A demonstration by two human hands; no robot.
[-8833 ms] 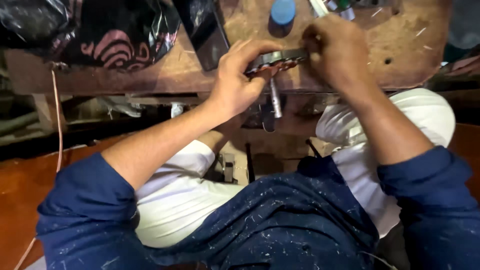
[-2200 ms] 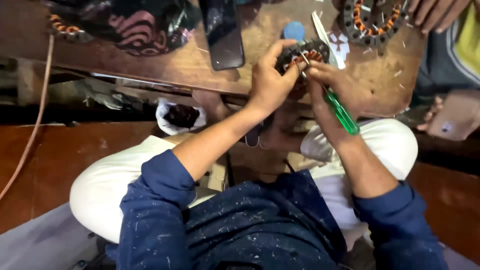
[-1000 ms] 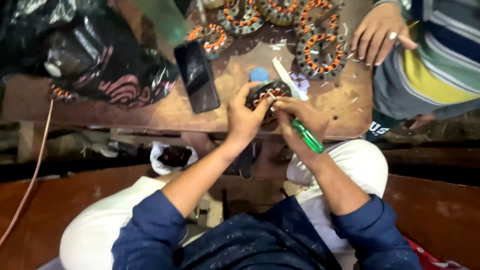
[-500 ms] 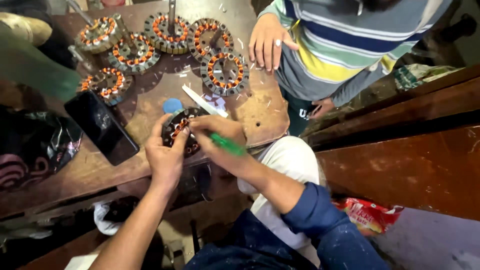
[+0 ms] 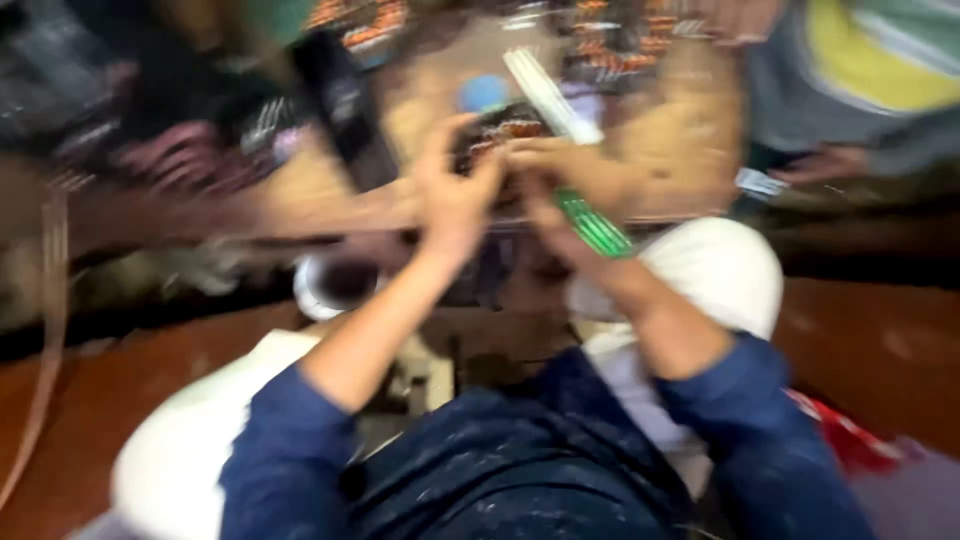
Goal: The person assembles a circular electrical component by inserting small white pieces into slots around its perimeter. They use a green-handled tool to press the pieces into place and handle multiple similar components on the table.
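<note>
The view is blurred by head motion. My left hand (image 5: 452,195) grips a round stator with copper windings (image 5: 497,132) at the near edge of a low wooden table (image 5: 660,150). My right hand (image 5: 562,180) is closed on a green-handled screwdriver (image 5: 592,224), whose handle sticks out below the fist toward my lap; its tip is hidden by the hands at the stator. Both hands touch each other over the stator.
A black phone (image 5: 345,105) lies left of the stator, a blue cap (image 5: 483,92) and a white strip (image 5: 550,95) behind it. More wound stators lie at the back. Another person's striped sleeve (image 5: 880,60) and hand (image 5: 828,165) are at right. A dark bag (image 5: 150,100) sits left.
The camera has swung, so the table now lies straight ahead and blurred. My hands stay on the stator and the screwdriver; the other person now sits at the right edge.
</note>
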